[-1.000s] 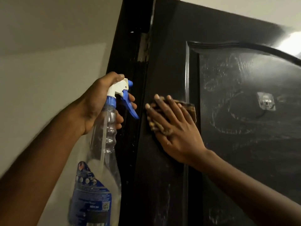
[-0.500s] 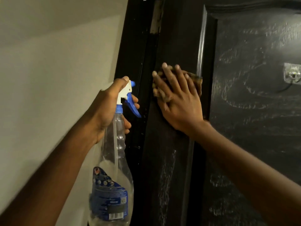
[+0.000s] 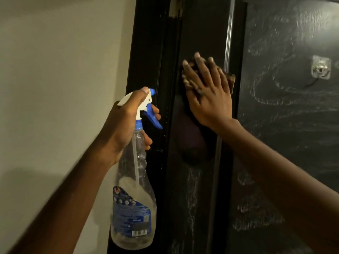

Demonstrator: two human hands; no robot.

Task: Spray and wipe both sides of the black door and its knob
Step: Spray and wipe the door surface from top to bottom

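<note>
The black door (image 3: 198,180) fills the right half of the view, its panel streaked with whitish wipe marks. My right hand (image 3: 209,96) presses a brownish cloth (image 3: 231,79) flat against the door's hinge-side stile, fingers straight and spread. My left hand (image 3: 126,123) grips the neck of a clear spray bottle (image 3: 135,198) with a white and blue trigger head and a blue label. The bottle hangs upright just left of the door frame. No knob is in view.
A black door frame (image 3: 146,52) runs up the middle, with a hinge (image 3: 177,8) at the top. A cream wall (image 3: 55,70) lies to the left. A small clear stick-on hook (image 3: 321,69) sits on the door panel at the right.
The view has dropped down the door. My right hand and the cloth have slid down the stile. My left hand still holds the bottle beside the frame.
</note>
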